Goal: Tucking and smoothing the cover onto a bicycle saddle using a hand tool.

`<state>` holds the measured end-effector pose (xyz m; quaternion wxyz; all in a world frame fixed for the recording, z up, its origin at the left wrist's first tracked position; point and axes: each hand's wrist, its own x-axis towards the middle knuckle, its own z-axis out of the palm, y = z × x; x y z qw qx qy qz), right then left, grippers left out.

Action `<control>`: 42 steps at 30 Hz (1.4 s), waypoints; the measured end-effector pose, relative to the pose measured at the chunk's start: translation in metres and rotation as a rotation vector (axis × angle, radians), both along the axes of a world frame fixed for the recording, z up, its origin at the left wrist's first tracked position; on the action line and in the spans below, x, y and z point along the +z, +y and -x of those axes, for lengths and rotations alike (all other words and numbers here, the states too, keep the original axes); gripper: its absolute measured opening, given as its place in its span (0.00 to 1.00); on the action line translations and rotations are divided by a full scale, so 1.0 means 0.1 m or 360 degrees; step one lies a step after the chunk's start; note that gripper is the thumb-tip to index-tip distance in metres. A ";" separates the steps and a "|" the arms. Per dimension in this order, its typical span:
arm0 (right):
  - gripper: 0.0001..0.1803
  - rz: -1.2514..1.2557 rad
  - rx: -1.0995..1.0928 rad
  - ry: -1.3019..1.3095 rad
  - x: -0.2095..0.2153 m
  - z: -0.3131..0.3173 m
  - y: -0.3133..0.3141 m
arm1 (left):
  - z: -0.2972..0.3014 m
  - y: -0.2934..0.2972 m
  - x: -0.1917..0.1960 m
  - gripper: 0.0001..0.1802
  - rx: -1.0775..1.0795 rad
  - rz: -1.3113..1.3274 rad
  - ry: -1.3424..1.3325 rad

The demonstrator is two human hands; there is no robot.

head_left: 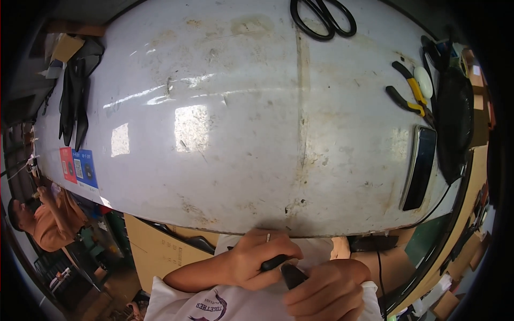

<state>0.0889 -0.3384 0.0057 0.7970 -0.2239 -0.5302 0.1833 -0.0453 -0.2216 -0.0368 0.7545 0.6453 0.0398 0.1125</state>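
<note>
Close to my body, just below the table's near edge, my two hands work side by side. My left hand [259, 259] wears a ring and is closed around a black rounded piece [274, 262]. In my right hand [327, 293], also closed, sits a dark blunt-ended piece [293, 275] that points up toward the left one. The two dark pieces nearly meet; whether they touch or are parts of one object I cannot tell. Fingers hide most of both.
On the white table [241, 155] lie black-handled scissors [324, 21] at the far edge. Yellow-black pliers [412, 93], a white oval object [423, 82], a phone [420, 168] and a black pouch-like object [455, 123] are right. Black strips [75, 101] lie left. A person [51, 219] sits beyond.
</note>
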 end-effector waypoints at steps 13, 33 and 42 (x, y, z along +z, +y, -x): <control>0.14 0.0070 -0.0313 0.1099 -0.10 0.36 0.14 | -0.02 0.07 -0.04 0.15 0.0049 0.0035 -0.0135; 0.18 -0.0259 -0.0403 0.0985 -0.38 0.68 0.18 | 0.14 0.17 -0.08 0.25 0.0030 0.0269 -0.0118; 0.16 0.0159 -0.0477 0.0413 -0.26 0.33 -0.35 | 0.10 0.23 0.06 0.26 -0.0143 0.0369 0.0102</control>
